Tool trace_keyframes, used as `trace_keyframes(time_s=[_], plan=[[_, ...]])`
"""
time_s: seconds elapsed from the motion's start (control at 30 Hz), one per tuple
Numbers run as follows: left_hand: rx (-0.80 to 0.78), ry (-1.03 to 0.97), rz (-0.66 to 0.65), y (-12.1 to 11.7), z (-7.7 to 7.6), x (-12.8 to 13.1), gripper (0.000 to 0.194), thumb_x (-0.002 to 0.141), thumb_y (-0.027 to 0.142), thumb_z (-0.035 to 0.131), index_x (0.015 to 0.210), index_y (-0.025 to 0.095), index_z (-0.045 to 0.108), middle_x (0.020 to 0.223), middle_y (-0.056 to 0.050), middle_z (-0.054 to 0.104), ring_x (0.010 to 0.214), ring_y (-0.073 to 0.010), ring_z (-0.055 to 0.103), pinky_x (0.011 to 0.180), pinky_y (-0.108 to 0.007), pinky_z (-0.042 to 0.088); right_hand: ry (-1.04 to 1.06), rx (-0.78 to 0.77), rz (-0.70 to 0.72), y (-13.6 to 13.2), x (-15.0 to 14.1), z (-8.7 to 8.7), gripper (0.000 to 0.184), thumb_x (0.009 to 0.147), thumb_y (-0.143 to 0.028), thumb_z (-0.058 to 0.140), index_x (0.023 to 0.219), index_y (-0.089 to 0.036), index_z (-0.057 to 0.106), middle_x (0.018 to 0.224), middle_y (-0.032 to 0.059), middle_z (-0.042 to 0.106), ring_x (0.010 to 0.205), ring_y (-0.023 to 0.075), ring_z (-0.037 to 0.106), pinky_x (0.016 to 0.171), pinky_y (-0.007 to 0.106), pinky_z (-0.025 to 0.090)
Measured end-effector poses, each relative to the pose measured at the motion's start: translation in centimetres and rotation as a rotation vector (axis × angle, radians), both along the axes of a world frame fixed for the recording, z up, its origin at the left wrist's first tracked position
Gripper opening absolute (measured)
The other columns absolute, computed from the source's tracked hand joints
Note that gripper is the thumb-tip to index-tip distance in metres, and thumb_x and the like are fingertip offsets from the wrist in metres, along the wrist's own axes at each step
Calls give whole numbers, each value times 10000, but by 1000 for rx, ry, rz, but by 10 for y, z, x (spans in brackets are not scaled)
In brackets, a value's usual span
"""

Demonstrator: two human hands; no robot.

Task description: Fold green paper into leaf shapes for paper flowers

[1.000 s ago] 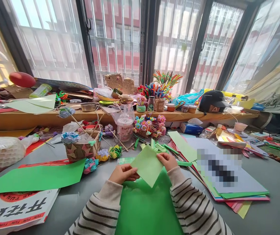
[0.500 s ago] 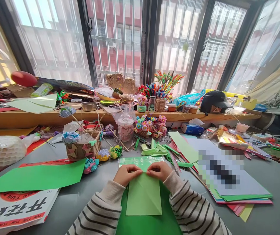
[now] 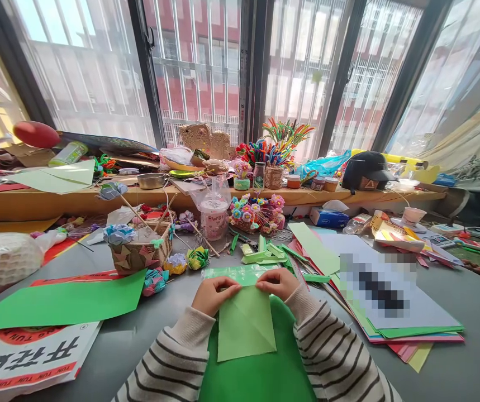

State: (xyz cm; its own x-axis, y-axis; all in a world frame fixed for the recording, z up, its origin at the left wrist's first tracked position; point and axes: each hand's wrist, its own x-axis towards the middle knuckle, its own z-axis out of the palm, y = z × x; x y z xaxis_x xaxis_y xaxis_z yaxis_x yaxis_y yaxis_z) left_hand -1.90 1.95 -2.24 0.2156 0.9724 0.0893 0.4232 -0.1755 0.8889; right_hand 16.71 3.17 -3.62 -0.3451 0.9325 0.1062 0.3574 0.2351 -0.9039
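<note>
A light green sheet of paper (image 3: 246, 326) with diagonal creases hangs between my two hands. My left hand (image 3: 217, 293) pinches its upper left edge between thumb and fingers. At the upper right edge, my right hand (image 3: 277, 283) grips it the same way. The paper's lower part lies over a darker green surface (image 3: 260, 377) in front of me. Just beyond my hands is a clear plastic bag (image 3: 227, 272), partly hidden by them. Folded green paper strips (image 3: 265, 254) are piled behind my right hand.
On the right lies a stack of coloured paper (image 3: 428, 321) topped by a white sheet. Left are a green sheet (image 3: 67, 298), a printed bag (image 3: 34, 360) and a box of paper flowers (image 3: 139, 254). A lidded cup (image 3: 214, 218) stands at the back.
Both hands have moved slightly up and a little apart along the top edge. The light green paper has shifted upward with them, its lower edge now slanted.
</note>
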Motion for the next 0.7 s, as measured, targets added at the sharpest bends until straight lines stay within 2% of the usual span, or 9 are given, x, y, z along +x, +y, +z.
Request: trace_keyframes(time_s=[0.17,0.3,0.4,0.5,0.6,0.7], plan=[[-9,-27,27,1,-1,-3,249,556,373,556,602,141,632,632,-44,635,643,-179,553,595,-243,415,119,-126,-20,3,13,3,278,557,-366,579,631,-99,599,495,14,556,459,97,508,505,239,432],[-7,-75,76,1,-2,-4,238,546,366,568,593,142,633,632,-44,635,655,-186,553,609,-251,418,196,-88,-184,4,18,4,349,547,-430,566,640,-96,603,525,37,578,467,103,522,505,248,438],[-11,-88,76,0,-2,-2,228,542,365,574,585,149,634,629,-40,635,655,-186,554,613,-253,422,224,-77,-197,3,9,1,361,577,-448,539,693,-114,610,598,47,598,514,112,535,499,236,433],[-14,-76,63,-2,-2,0,226,549,364,569,589,151,633,632,-39,636,656,-183,554,612,-249,423,146,-35,-75,0,-5,-2,284,580,-389,563,665,-123,615,548,21,573,497,105,504,466,212,399],[-43,-49,9,-2,-4,3,236,560,359,559,603,139,634,637,-47,637,649,-183,554,605,-248,420,-9,79,-63,-4,-13,-2,209,611,-319,548,610,-122,617,500,6,547,465,92,454,436,199,351],[-57,-33,-80,-1,-8,4,265,584,363,535,630,125,640,641,-51,637,642,-179,548,591,-244,411,-105,130,-45,-7,-16,-2,181,630,-278,532,632,-125,629,497,3,548,460,86,433,431,191,329]])
